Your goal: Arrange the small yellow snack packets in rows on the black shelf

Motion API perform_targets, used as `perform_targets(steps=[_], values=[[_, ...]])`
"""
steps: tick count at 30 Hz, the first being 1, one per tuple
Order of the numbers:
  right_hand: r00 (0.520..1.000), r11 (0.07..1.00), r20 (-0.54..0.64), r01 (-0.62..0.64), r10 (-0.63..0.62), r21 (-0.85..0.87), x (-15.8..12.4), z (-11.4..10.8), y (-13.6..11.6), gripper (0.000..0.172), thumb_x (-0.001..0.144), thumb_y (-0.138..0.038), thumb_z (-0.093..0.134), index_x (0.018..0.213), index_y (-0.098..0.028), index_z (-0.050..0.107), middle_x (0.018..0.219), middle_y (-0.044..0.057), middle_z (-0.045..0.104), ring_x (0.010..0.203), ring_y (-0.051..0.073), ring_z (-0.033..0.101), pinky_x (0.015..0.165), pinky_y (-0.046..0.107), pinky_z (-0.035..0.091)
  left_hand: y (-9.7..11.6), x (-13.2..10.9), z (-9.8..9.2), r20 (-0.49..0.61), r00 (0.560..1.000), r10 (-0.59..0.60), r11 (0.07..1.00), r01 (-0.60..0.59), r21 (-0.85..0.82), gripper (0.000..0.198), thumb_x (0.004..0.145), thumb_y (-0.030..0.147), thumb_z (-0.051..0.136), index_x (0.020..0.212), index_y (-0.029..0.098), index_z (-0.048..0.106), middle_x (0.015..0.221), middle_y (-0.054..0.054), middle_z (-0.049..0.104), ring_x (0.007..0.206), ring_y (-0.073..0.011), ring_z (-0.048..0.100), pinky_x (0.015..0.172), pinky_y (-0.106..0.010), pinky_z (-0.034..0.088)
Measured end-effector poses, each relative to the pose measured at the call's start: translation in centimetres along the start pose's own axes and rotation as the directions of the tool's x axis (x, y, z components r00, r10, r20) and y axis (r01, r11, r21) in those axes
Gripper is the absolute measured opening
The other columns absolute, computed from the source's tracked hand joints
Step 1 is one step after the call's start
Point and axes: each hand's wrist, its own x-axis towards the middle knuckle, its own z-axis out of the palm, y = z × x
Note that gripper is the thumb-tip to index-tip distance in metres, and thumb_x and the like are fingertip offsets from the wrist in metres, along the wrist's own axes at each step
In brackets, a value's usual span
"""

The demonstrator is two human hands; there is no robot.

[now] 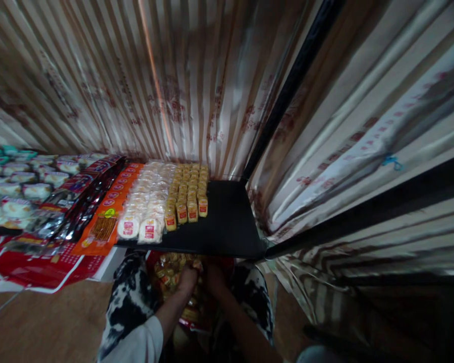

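Note:
Between the knees, below the shelf edge, a red bag (189, 322) lies open, full of small gold-wrapped snack packs (166, 277). My left hand (189, 276) is over these packs with its fingers closed; what they hold, if anything, is too dim to make out. Close beside it on the right, my right hand (214, 278) reaches into the same bag, its fingers lost in shadow. Above, on the black shelf (230, 217), matching gold snack packs (187, 196) stand in tight rows.
Left of the gold rows are clear-wrapped round white crackers (147, 201), an orange snack bag (111, 206), dark shiny packets (79, 196) and white packets (30, 181). A red gift bag (41, 267) lies below. Striped curtain (174, 75) and a dark post (283, 101) enclose the shelf.

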Motion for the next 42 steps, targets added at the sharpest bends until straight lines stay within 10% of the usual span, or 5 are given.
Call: perform_targets(steps=[18,28,42], values=[[0.952,0.917,-0.241,0.26,-0.191,0.302,-4.9,-6.1,-3.3,0.035,0.077,-0.021,0.049,0.11,-0.017,0.058,0.098,0.009,0.063,0.087,0.018,0.061,0.08,0.028,0.047,3.4,-8.1,-3.7,-0.274,0.857,0.436,0.857,-0.489,-0.163,0.027,0.076,0.017,0.038,0.1,0.017,0.051,0.101,-0.009,0.064,0.094,-0.0182,0.06,0.087,-0.033,0.046],[0.834,0.825,-0.539,0.385,-0.12,0.413,0.3,-10.8,-4.5,0.034,0.079,-0.026,0.049,0.111,-0.019,0.058,0.092,0.006,0.06,0.081,0.016,0.061,0.07,0.026,0.051,9.4,-5.5,-3.4,-0.277,0.783,0.558,0.784,-0.606,-0.133,0.042,0.077,0.015,0.041,0.12,0.015,0.047,0.126,-0.009,0.052,0.118,-0.0172,0.046,0.103,-0.034,0.033],[0.823,0.883,-0.562,0.323,-0.084,0.341,7.4,-9.8,-4.2,0.037,0.081,-0.024,0.045,0.115,-0.017,0.055,0.099,0.009,0.058,0.082,0.017,0.06,0.072,0.029,0.052,10.2,-0.6,-1.7,-0.202,0.813,0.546,0.823,-0.566,-0.054,0.042,0.079,0.014,0.038,0.118,0.011,0.053,0.129,-0.011,0.051,0.123,-0.0174,0.043,0.108,-0.034,0.027]])
